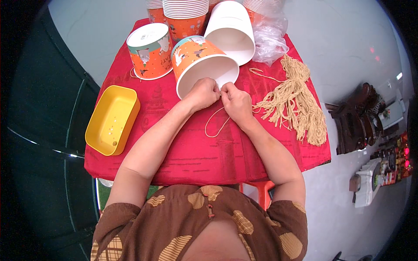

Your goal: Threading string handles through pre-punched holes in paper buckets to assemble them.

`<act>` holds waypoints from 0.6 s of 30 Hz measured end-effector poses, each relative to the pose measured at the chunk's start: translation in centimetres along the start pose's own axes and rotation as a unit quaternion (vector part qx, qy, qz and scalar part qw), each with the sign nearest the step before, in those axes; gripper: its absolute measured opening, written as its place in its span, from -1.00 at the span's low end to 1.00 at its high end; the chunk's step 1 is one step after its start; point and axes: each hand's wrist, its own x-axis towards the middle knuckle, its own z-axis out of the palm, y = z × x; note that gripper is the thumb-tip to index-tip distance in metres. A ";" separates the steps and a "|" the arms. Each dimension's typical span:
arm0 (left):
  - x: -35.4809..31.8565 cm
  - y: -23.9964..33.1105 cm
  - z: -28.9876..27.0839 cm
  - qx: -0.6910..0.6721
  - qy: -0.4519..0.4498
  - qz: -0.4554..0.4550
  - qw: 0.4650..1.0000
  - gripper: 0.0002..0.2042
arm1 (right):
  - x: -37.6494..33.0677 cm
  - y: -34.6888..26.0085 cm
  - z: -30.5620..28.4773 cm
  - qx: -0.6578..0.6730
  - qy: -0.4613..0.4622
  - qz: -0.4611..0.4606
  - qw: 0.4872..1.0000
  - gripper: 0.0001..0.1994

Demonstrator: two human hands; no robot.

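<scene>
An orange printed paper bucket [185, 54] lies tipped on its side, its white open mouth toward me. My left hand [203, 94] is closed at the lower rim, its fingertips pinching a thin beige cord [216, 135]. Close beside it, my right hand [237, 103] is also closed in a pinch on the cord. The fingertips of both hands nearly meet just outside the rim, and the small bit between them is mostly hidden. A loop of the cord hangs below the hands onto the red tablecloth [187, 161].
A bundle of beige cords [296, 104] lies at right. At left sits a yellow tub [130, 119] with small bits inside. Behind are an upside-down orange bucket [150, 52], a white bucket [230, 30] on its side, stacked buckets [186, 19] and a clear plastic bag [270, 39].
</scene>
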 end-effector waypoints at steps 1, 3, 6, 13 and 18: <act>0.0 0.0 0.0 -0.004 0.000 0.000 1.000 -0.89 | 0.0 0.0 0.0 -0.009 -0.003 -0.002 1.000 -0.94; 0.0 -0.1 0.0 -0.008 0.000 0.000 1.000 -0.89 | 0.0 0.0 0.0 -0.017 -0.006 -0.004 1.000 -0.95; 0.1 -0.4 0.1 -0.001 0.000 -0.001 1.000 -0.88 | 0.0 -0.1 -0.1 -0.030 -0.007 -0.012 0.999 -0.96; 0.3 -0.4 0.2 -0.012 0.005 -0.015 1.000 -0.87 | 0.0 0.0 -0.4 -0.022 -0.008 -0.045 0.999 -0.96; 0.4 -0.9 0.3 -0.014 0.008 -0.011 1.000 -0.87 | 0.0 -0.1 -0.4 -0.019 -0.015 -0.064 0.998 -0.95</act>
